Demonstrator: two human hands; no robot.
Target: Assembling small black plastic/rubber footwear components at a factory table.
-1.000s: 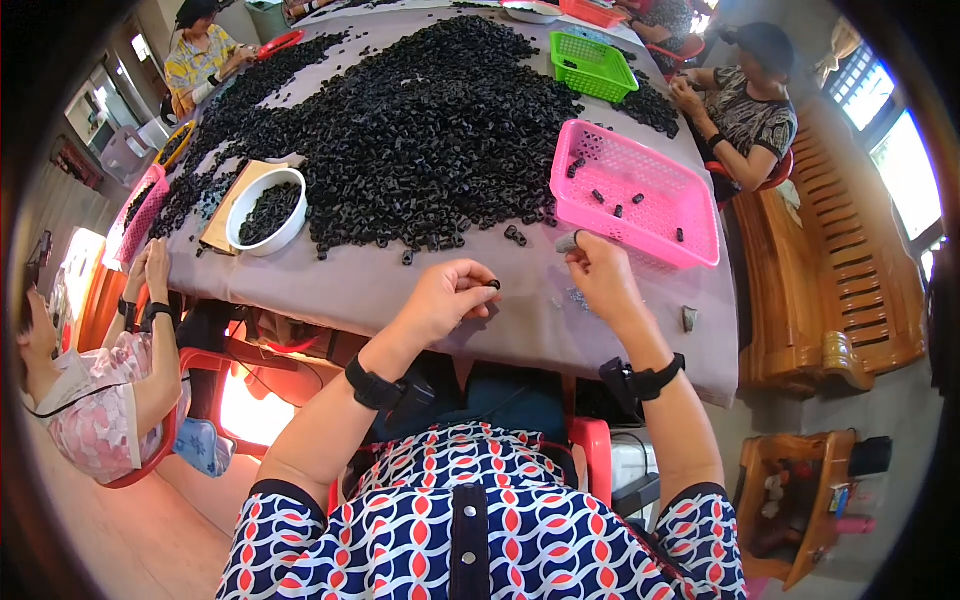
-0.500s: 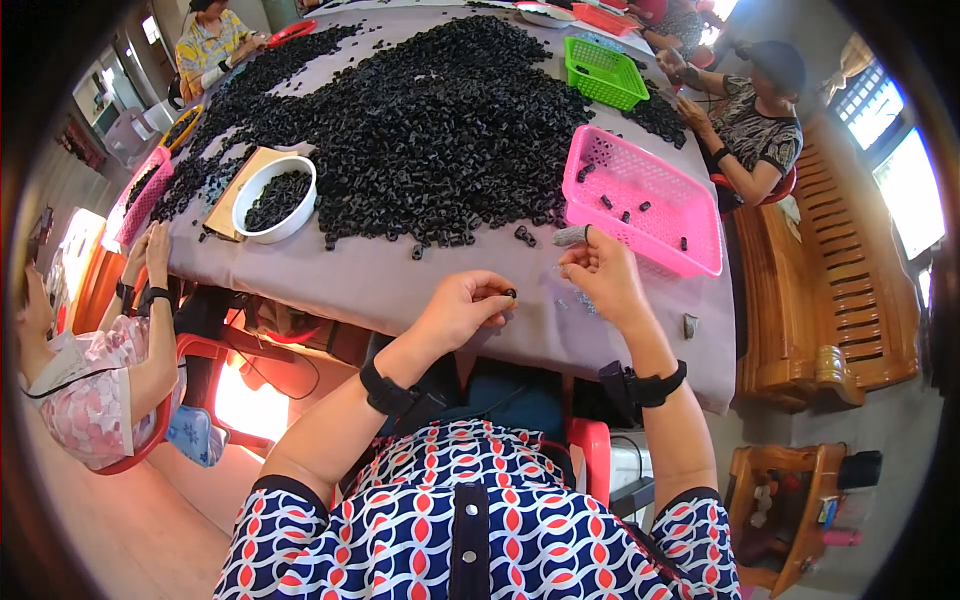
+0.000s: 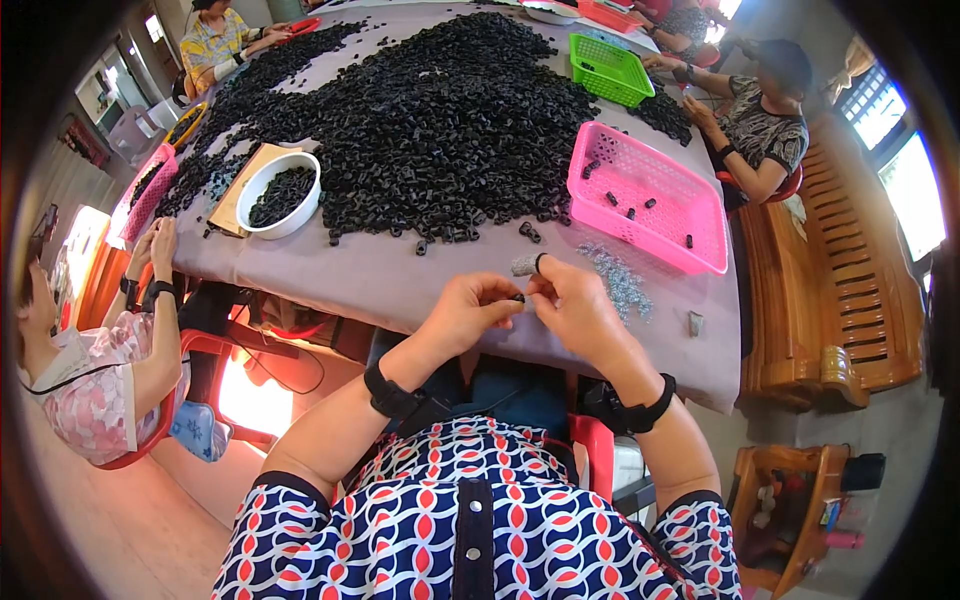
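A tiny black piece [image 3: 519, 297] is being pinched over the desk [image 3: 400, 285] edge between the left hand [image 3: 470, 312] and right hand [image 3: 578, 310], both grips clamped on it. A pink basket [image 3: 650, 200] is sitting just behind.

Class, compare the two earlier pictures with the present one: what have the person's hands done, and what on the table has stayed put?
The left hand and right hand, apart a second ago, have closed in until their fingertips meet over a small black piece at the table's near edge. The black pile, white bowl, pink basket and the loose silvery bits lie as before.
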